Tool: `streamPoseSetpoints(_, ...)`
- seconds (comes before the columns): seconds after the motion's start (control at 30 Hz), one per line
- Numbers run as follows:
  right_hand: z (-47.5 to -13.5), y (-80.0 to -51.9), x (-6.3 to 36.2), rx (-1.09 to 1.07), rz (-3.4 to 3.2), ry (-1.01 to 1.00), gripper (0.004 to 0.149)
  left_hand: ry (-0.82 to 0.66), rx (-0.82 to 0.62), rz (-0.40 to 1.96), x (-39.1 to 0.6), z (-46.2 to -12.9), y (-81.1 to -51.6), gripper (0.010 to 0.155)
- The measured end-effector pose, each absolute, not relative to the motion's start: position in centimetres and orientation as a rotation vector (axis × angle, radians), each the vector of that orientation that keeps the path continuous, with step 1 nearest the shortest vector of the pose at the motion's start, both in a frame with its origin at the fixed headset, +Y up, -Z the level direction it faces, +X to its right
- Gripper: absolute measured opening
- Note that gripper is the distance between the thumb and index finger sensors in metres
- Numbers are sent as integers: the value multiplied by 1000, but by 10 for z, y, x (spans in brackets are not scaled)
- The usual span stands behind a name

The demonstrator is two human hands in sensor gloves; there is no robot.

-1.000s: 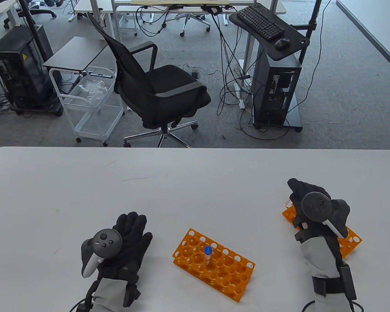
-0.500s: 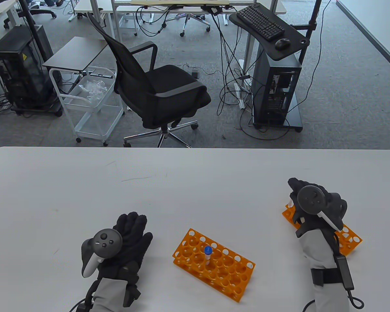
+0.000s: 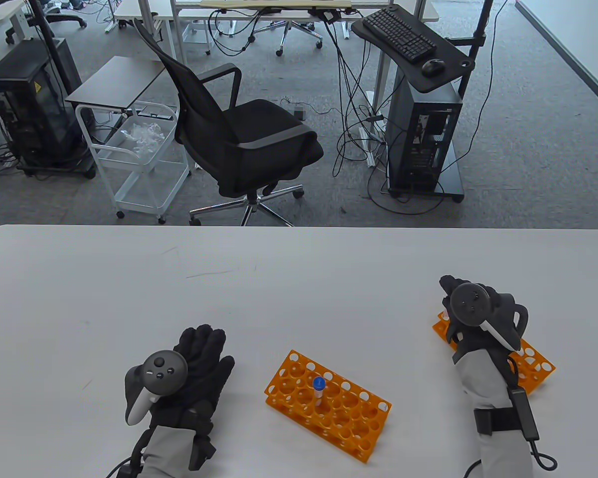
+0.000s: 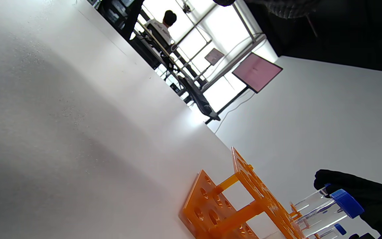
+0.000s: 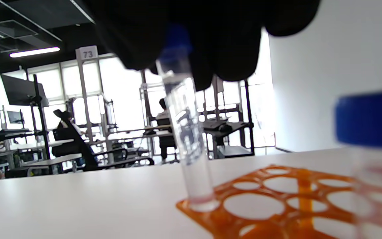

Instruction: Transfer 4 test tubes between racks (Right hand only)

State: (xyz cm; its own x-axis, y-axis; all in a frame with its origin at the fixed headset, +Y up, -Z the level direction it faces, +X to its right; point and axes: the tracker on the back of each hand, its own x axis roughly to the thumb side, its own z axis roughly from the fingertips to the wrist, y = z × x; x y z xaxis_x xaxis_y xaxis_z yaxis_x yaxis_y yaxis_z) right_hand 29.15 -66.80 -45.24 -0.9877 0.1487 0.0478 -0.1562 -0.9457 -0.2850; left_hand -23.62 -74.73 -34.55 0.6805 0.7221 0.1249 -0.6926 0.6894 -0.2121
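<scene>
The right hand [image 3: 471, 318] is over the far-left corner of the right rack [image 3: 535, 366], its fingers [image 5: 211, 36] closed around the blue-capped top of a clear test tube [image 5: 189, 139]. The tube's rounded bottom sits in a corner hole of that rack, tilted a little. A second capped tube [image 5: 371, 132] stands blurred just beside it on the right.

The left rack [image 3: 329, 403], near the middle of the tabletop [image 3: 299, 279], carries one blue-capped tube [image 3: 319, 391] upright in a central hole. By my judgement three transfers are left, and this is the pull-out for the second.

Risks from here: the tube leans in its hole, so a lift that is not straight up could bind it against the rim and drag the light rack along or tip it. The rack sits close to the tabletop's right side, and nothing holds it down. The smooth plastic tube could also slip through the fabric glove if gripped only at the cap.

The racks are rigid orange plastic, flat plates pierced with round holes of mixed sizes, joined by short posts. The tubes are slim, transparent cylinders with ridgeless blue caps. The tabletop is matte white, faintly speckled.

The left hand [image 3: 194, 368] rests flat on the tabletop, fingers extended, holding nothing.
</scene>
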Motion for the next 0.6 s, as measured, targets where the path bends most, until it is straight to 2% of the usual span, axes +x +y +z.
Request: streamPoseSetpoints(0.6, -466, -674, 277, -142, 3094, -292, 47, -225, -151, 794, -234, -346, -748, 67)
